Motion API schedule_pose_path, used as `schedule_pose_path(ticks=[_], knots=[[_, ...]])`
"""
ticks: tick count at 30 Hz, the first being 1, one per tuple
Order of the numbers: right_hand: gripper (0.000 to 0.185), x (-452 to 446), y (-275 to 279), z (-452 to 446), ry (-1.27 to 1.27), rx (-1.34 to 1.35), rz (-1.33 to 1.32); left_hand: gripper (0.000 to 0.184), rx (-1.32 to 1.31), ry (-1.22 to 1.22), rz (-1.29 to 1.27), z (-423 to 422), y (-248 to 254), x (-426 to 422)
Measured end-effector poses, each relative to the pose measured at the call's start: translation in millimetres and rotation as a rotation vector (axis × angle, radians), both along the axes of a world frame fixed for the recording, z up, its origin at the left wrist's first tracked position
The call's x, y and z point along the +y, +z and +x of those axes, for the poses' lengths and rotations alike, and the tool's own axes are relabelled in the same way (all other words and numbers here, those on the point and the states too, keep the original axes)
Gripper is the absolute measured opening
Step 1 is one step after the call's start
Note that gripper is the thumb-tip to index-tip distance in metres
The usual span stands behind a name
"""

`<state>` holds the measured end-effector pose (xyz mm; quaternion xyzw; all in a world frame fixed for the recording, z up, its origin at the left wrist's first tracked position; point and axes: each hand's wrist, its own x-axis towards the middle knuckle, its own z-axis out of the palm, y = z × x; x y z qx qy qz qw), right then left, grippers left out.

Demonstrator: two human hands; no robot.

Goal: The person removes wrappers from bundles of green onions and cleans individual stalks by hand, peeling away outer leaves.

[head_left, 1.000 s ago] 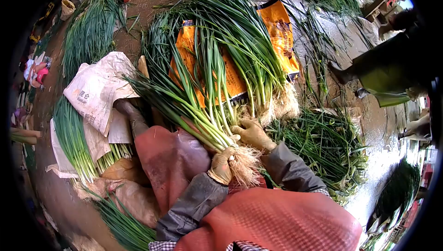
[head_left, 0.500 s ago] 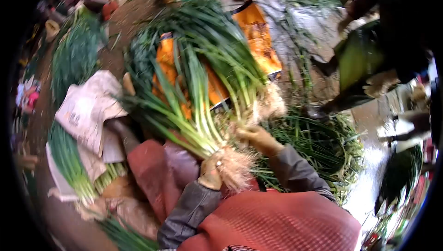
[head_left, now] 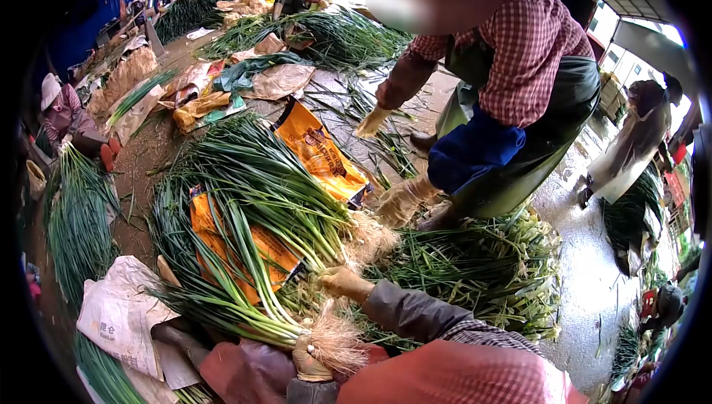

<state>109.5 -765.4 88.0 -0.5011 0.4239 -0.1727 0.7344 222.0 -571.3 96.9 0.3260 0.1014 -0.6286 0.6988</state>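
My gloved left hand [head_left: 310,363] is wrapped round a bunch of green onions [head_left: 278,324], just behind their pale, stringy roots [head_left: 337,341]. The long green leaves of this bunch point away to the upper left. My right hand [head_left: 345,283], also gloved, is at the white stalk ends of a larger pile of green onions [head_left: 256,170]. Its fingers are curled in on the stalks there; the fingertips are partly hidden. Orange printed sacking [head_left: 315,148] lies under that pile.
A co-worker in a checked shirt [head_left: 530,40] bends over close by, gloved hands low. Trimmed leaves [head_left: 482,274] are heaped to my right. A whitish sack [head_left: 119,315] and more green onions [head_left: 78,218] lie left. Other people work farther back.
The view has tilted up, bringing the co-worker's upper body and the far area into sight. My left hand still grips its bunch. My right hand has moved onto the larger pile's stalk ends.
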Motion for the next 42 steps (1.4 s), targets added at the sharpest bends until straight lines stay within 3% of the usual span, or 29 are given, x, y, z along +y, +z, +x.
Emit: schedule_pose_path(ticks=[2, 4, 7, 8, 9, 11, 15, 17, 18, 19, 22, 24, 27, 28, 30, 31, 33, 35, 37, 38, 39, 40, 41, 42], knots=[[0.024, -5, 8, -4, 0.202, 0.017, -0.094, 0.042, 0.016, -0.023, -0.073, -3, 26, -2], [0.028, 12, 46, 1, 0.292, -0.08, -0.092, 0.042, 0.037, -0.006, -0.068, -5, 18, -2], [0.031, 30, 21, 20, 0.476, 0.087, -0.313, 0.049, 0.024, -0.09, -0.006, 1, -11, -1], [0.038, 40, 68, 23, 0.519, 0.267, -0.289, 0.048, 0.029, -0.085, 0.006, 1, -16, 0], [0.044, 39, 34, 26, 0.623, 0.336, -0.59, 0.046, 0.036, -0.084, 0.018, 1, -24, 1], [0.046, 36, 43, 32, 0.788, 0.406, -0.7, 0.045, 0.037, -0.099, 0.037, 2, -12, 1], [0.044, 36, 26, 23, 0.692, 0.325, -0.729, 0.046, 0.105, -0.127, -0.013, -1, 18, -6], [0.038, 42, 28, 13, 0.495, 0.387, -0.728, 0.049, 0.15, -0.133, -0.047, -1, 28, -10], [0.032, 40, 64, 9, 0.456, 0.366, -0.404, 0.052, 0.191, -0.138, -0.074, 1, 29, -7], [0.027, 35, 67, 3, 0.467, 0.26, -0.247, 0.057, 0.265, -0.14, -0.095, 7, 4, 0], [0.025, 25, 27, -20, 0.26, 0.139, -0.198, 0.06, 0.187, -0.103, -0.142, 6, 30, 0], [0.029, 22, 55, -38, 0.207, 0.163, -0.01, 0.06, 0.223, -0.093, -0.186, 7, 41, -3], [0.033, 30, 52, -45, 0.249, 0.058, -0.084, 0.051, 0.279, -0.048, -0.195, 8, 39, -3], [0.033, 32, 48, -44, 0.255, 0.055, -0.083, 0.05, 0.647, -0.104, -0.383, 15, 12, 0], [0.033, 36, 32, -39, 0.284, -0.056, -0.09, 0.05, 0.446, -0.119, -0.301, 19, -9, 5], [0.034, 37, 28, -36, 0.298, -0.111, -0.093, 0.05, 0.37, -0.118, -0.162, 12, 24, 0], [0.033, 41, 30, -32, 0.281, -0.168, -0.057, 0.058, 0.208, -0.092, -0.177, 9, 29, -3], [0.034, 46, 30, -34, 0.447, -0.107, -0.295, 0.058, 0.199, -0.111, -0.151, 10, 28, 0], [0.037, 51, 53, -34, 0.534, -0.022, -0.211, 0.058, 0.245, -0.111, -0.186, 11, 7, 2], [0.039, 55, 52, -34, 0.459, -0.205, -0.191, 0.058, 0.184, -0.093, -0.206, 11, 3, 0], [0.042, 61, 50, -34, 0.381, -0.386, -0.169, 0.055, 0.287, -0.143, -0.187, 10, 28, -3], [0.045, 67, 30, -33, 0.378, -0.267, 0.092, 0.053, 0.319, -0.113, -0.21, 11, 20, -1], [0.045, 72, 44, -34, 0.381, -0.268, 0.094, 0.052, 0.35, -0.085, -0.234, 15, 8, 1], [0.041, 82, 73, -36, 0.507, -0.206, -0.163, 0.052, 0.35, -0.082, -0.232, 17, -2, 2]])
